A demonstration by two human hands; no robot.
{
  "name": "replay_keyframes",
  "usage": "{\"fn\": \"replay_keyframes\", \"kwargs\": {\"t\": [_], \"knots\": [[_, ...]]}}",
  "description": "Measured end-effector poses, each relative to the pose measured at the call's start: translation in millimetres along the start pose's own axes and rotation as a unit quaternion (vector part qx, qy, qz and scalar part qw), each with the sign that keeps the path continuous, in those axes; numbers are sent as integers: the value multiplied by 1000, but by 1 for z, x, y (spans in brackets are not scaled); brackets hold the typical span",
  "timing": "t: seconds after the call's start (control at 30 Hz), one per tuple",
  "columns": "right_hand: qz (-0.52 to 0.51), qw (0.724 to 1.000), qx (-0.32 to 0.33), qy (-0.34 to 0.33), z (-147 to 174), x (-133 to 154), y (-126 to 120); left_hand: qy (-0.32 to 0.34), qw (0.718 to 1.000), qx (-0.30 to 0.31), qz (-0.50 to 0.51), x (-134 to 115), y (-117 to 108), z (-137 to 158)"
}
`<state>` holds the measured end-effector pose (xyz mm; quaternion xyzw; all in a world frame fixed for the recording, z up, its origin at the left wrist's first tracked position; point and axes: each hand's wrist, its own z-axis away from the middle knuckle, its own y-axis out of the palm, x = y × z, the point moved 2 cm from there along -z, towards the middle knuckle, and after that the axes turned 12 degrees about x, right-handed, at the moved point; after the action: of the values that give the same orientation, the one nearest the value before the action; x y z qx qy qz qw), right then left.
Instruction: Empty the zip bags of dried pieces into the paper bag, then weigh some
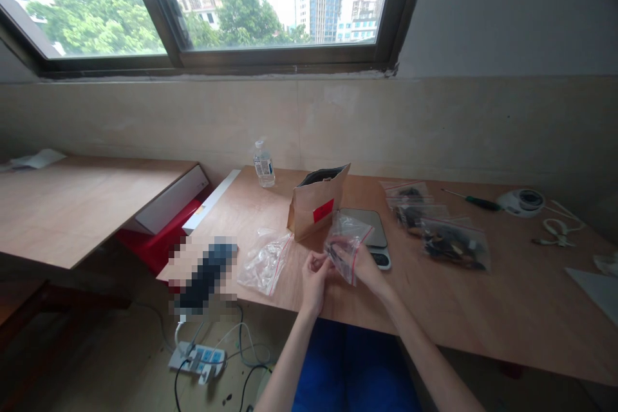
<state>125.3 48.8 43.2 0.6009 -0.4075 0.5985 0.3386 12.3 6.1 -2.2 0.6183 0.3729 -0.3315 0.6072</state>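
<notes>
A clear zip-lock bag [348, 232] with a red seal line is between my hands, above the table's front edge. My left hand [315, 280] is closed, its fingertips pinching at the bag's left side. Through the plastic I see the fingers of my right hand [360, 262], curled against the bag; whether they are inside or behind it I cannot tell. Just beyond stands a brown paper pouch [309, 209] with a red label, its top open. A kitchen scale [374, 225] lies partly hidden behind the bag and right hand. Another clear zip-lock bag [264, 262] lies flat on the left.
Several filled zip-lock bags [454, 244] lie on the right, near a green-handled screwdriver [483, 203], a white round device [521, 202] and a coiled cable [560, 228]. A water bottle [264, 166] stands at the back. A power strip [197, 359] lies on the floor.
</notes>
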Motion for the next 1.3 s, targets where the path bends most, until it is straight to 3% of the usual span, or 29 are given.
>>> {"fn": "replay_keyframes", "kwargs": {"t": [0.2, 0.37, 0.47, 0.6, 0.7, 0.77, 0.9, 1.07, 1.17, 1.3], "knots": [[23, 999, 37, 15, 4, -7, -2, 28, 997, 4, -79, -9, 0, 5], [-32, 998, 47, 33, 9, 0, -3, 28, 994, -3, -105, -27, 4, 14], [-52, 996, 48, 46, 12, 14, -10, 34, 989, -58, -131, -50, -3, 22], [-2, 999, 34, 27, 8, 45, -29, 36, 968, -156, -191, -87, -37, 37], [44, 996, -42, -59, -8, 77, -43, 43, 941, -268, -200, -108, -71, 46], [72, 982, -102, -139, -27, 99, -47, 57, 927, -304, -214, -117, -87, 47], [154, 941, -168, -251, -72, 132, -40, 53, 923, -271, -268, -117, -100, 39], [322, 905, -81, -266, -106, 136, -25, 15, 911, -250, -327, -103, -106, 34], [376, 882, -47, -281, -107, 131, -26, -9, 932, -233, -276, -97, -109, 34], [427, 855, -31, -292, -98, 129, -28, 17, 950, -217, -222, -98, -103, 35]]}}
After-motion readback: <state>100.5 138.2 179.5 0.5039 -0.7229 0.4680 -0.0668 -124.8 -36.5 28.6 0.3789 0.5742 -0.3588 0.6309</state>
